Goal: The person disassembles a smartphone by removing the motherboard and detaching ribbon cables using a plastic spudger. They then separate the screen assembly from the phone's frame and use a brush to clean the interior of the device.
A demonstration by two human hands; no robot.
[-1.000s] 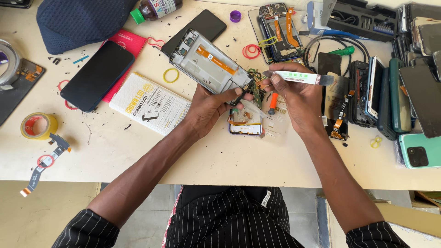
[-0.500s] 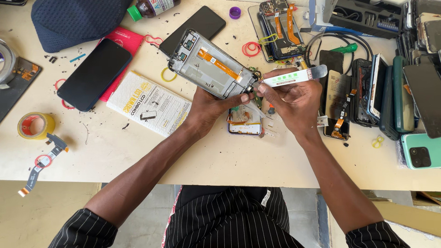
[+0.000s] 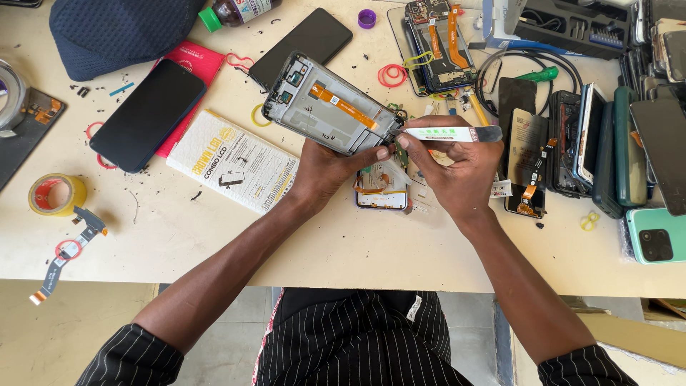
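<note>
Two hands are engaged at the middle of the table (image 3: pixel 336 243). My left hand (image 3: pixel 325 171) is closed around the lower corner of an opened phone frame (image 3: pixel 329 104), holding it tilted and raised off the surface, inner side up, with an orange ribbon cable (image 3: pixel 343 106) running across it. My right hand (image 3: pixel 454 168) is closed on a white pen-shaped tool (image 3: pixel 450 134), held level, its tip touching or just beside the frame's lower right corner; I cannot tell which. Directly beneath my hands lies a small phone part (image 3: pixel 382 189), partly hidden by them. A white printed box (image 3: pixel 236 161) sits just beside my left wrist, a dark phone (image 3: pixel 146 114) lies on a red case (image 3: pixel 194 63) further left, and a roll of yellow tape (image 3: pixel 56 194) rests near the table edge. A second opened phone (image 3: pixel 436 46) and a row of phones and cases (image 3: pixel 607 143) crowd the right side. Risk assessment: the frame is supported at one corner only, so sideways pressure from the tool could twist it out of my grip and drop it onto the part below. I judge the ribbon cable exposed; a slipping tip could nick or tear it. Loose debris scattered on the table could also scratch anything set down.
</note>
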